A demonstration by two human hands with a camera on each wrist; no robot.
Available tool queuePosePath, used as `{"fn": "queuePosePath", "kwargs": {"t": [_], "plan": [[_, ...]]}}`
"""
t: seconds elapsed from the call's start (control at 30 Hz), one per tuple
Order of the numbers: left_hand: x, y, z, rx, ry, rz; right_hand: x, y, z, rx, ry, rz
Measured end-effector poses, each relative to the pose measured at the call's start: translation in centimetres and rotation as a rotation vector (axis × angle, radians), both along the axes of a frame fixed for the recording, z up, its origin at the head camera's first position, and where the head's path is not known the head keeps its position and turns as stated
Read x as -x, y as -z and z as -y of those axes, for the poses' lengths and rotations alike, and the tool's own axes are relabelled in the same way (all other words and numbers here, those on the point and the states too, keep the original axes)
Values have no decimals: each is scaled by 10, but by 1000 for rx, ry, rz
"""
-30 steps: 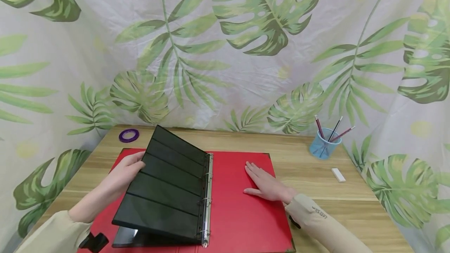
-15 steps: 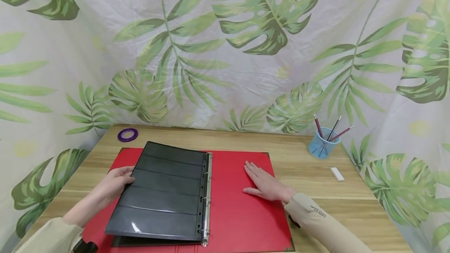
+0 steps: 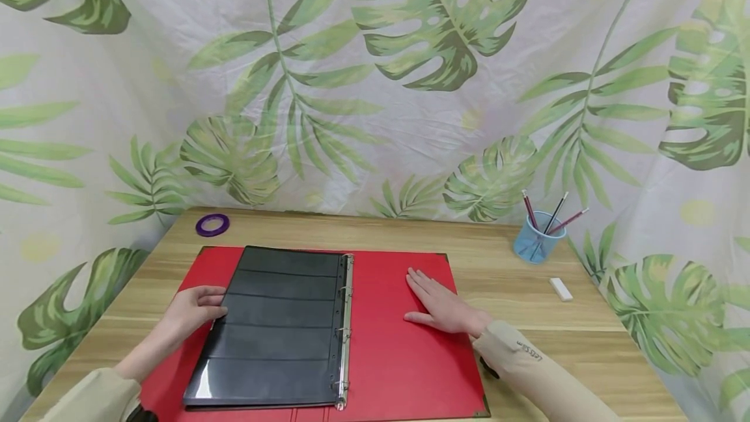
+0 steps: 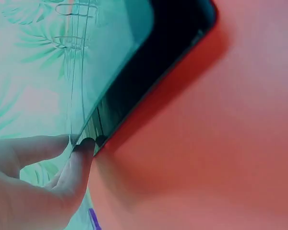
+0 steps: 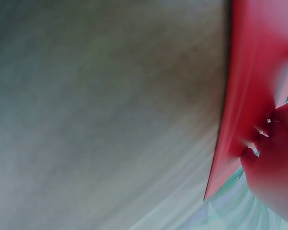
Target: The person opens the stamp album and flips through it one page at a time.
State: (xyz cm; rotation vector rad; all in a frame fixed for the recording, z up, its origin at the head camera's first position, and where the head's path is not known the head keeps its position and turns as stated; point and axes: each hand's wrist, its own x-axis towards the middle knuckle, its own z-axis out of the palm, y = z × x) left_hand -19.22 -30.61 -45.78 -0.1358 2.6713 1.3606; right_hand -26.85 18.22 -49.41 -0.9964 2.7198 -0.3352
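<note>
A red ring binder (image 3: 404, 363) lies spread wide on the table, with black pocket pages (image 3: 278, 311) on its metal rings (image 3: 346, 331). The top page lies nearly flat on the left half. At that page's left edge, my left hand (image 3: 196, 308) pinches it between thumb and fingers. The left wrist view shows the thumb and a finger meeting at the edge of the pages (image 4: 117, 57), which stand slightly apart there. My right hand (image 3: 442, 305) rests flat on the bare inside of the right cover, fingers extended; the right wrist view catches its fingers beside the cover (image 5: 247, 72).
A purple ring-shaped roll (image 3: 213, 225) lies at the back left of the wooden table (image 3: 375, 228). At the back right stands a blue mesh cup (image 3: 536, 243) with several pencils, and a white eraser (image 3: 560, 289) lies in front of it. A leaf-patterned cloth hangs behind.
The raised black page has come down to the left, now almost flat on the pages beneath. My left hand has lowered with its edge. The right hand stays in place.
</note>
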Motion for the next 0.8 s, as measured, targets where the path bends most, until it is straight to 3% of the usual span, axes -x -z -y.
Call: {"fn": "queuePosePath", "kwargs": {"t": [0.23,0.57,0.8], "plan": [[0,6,0,103,13,-95,0,0,0,6,5,3],[-7,19,-19,398,47,-359,-2,-3,4,11,8,10],[-8,20,-22,454,59,-395,-2,-5,7,7,6,18]]}}
